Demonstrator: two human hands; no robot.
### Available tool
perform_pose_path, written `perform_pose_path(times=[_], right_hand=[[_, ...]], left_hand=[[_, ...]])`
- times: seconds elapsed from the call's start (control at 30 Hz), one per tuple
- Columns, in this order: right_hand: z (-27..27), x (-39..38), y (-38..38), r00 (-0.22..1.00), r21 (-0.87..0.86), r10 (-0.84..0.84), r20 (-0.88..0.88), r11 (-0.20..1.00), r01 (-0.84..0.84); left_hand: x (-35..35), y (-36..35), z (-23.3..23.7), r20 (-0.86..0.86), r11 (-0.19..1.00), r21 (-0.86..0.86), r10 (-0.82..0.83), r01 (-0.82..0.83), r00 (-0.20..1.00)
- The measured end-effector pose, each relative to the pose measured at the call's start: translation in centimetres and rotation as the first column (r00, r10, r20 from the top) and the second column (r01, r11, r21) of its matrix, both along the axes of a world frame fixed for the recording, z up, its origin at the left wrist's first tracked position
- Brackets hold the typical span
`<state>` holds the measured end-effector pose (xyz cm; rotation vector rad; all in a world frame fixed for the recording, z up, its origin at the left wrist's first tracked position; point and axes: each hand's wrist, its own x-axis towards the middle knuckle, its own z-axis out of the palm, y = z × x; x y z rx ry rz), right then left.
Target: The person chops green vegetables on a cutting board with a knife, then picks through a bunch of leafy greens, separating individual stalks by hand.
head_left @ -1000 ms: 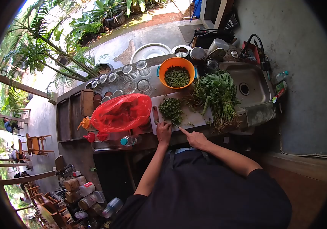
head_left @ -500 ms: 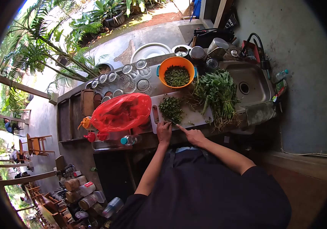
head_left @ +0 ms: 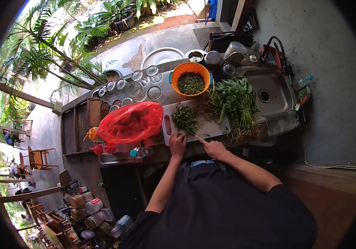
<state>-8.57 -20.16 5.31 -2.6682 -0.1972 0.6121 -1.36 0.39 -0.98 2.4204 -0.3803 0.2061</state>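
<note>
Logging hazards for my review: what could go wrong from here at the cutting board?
The knife in the right hand has its blade close to the left hand's fingertips, so a slip might cut them. The roots of the uncut leafy greens lie beside the cutting board and could shed dirt onto it.

Clear glasses [head_left: 155, 94] in group on metal counter [head_left: 166, 86], near round white dish [head_left: 162, 52]. Bottle [head_left: 139, 152] with 1 teal cap [head_left: 133, 153] near counter edge. Metal sink [head_left: 275, 85] has 1 drain [head_left: 264, 96], black curved hose [head_left: 277, 39] beside. Wooden chair [head_left: 41, 159] on floor [head_left: 57, 143].
</note>
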Motion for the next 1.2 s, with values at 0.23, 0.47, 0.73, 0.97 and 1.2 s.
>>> perform_pose_path(times=[0.23, 0.47, 0.73, 0.97, 1.2], right_hand=[[1.5, 0.7, 1.0, 0.998, 0.048, -0.021, -0.062, 0.999, 0.024], [0.5, 0.4, 1.1, 1.0, 0.035, -0.017, -0.019, 0.999, 0.018], [-1.6, 0.4, 1.0, 0.999, -0.005, 0.026, 0.02, 1.0, -0.026], [-3.2, 2.2, 2.3, 0.997, 0.002, 0.014, 0.082, 1.0, -0.014], [-2.9, 0.6, 0.4, 0.996, -0.035, 0.056, 0.075, 0.998, -0.054]], left_hand=[[1.2, -0.3, -1.2, -0.05, 0.996, -0.067, 0.051, -0.055, 0.997], [1.3, -0.4, -0.8, -0.096, 0.993, -0.017, 0.118, -0.12, 0.988], [0.8, 0.2, -0.2, 0.038, 0.998, 0.062, 0.009, -0.011, 0.999], [0.8, 0.1, -0.6, 0.035, 1.0, 0.015, 0.027, -0.027, 0.999], [1.6, 0.1, -0.3, -0.068, 0.995, -0.017, 0.1, -0.101, 0.993]])
